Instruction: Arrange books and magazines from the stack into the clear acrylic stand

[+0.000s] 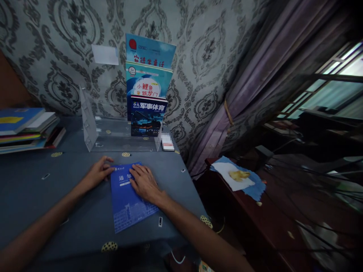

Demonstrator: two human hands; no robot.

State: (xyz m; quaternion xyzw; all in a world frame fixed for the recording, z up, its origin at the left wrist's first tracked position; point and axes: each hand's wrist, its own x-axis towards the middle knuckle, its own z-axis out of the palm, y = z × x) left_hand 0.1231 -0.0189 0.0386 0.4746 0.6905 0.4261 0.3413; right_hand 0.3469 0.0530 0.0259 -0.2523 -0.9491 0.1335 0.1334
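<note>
A blue booklet (127, 204) with white Chinese print lies flat on the dark grey tablecloth, slightly turned. My right hand (145, 182) rests palm down on its upper right part, fingers stretched out and covering some of the title. At its upper left edge is my left hand (99, 173), fingers apart, the fingertips touching or very near the cover's edge. Behind the booklet stands a clear stepped rack (113, 143). On its right side three books rise in tiers: a dark blue one (147, 122) in front, a teal one (136, 81) behind, and a light blue one (159, 49) at the back.
A stack of books (22, 124) lies at the table's far left. A small white box (167, 142) sits right of the rack, its print blurred. Beyond the table's right edge, a dark red table (272, 223) bears a blue cloth (256, 192) and white paper. A purple curtain (235, 90) hangs behind.
</note>
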